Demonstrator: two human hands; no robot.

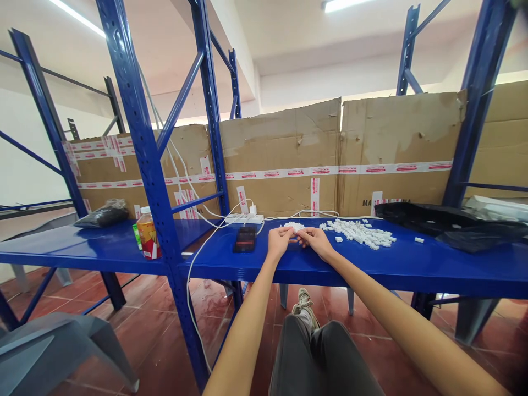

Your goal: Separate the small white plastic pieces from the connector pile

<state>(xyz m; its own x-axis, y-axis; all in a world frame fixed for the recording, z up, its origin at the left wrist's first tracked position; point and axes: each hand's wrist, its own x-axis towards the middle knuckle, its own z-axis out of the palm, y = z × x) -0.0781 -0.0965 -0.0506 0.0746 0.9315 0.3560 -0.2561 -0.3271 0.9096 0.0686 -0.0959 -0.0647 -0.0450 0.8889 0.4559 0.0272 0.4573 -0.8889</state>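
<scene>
My left hand [280,242] and my right hand [315,242] meet over the blue shelf tabletop [330,268], fingertips pinched close together. Whatever lies between the fingers is too small and covered to make out. Just behind the fingertips sits a small heap of white pieces [293,225], partly hidden by the hands. To the right of my right hand spreads a larger pile of small white plastic pieces [365,233]. One loose white piece [339,239] lies near that hand, and another white piece [419,240] lies farther right.
Left of my hands are a dark flat object [245,240] and a white power strip [244,219] with cables. A bottle [147,235] stands beyond the blue upright [144,137]. Black plastic [429,217] lies at right. Taped cardboard [284,143] walls the back.
</scene>
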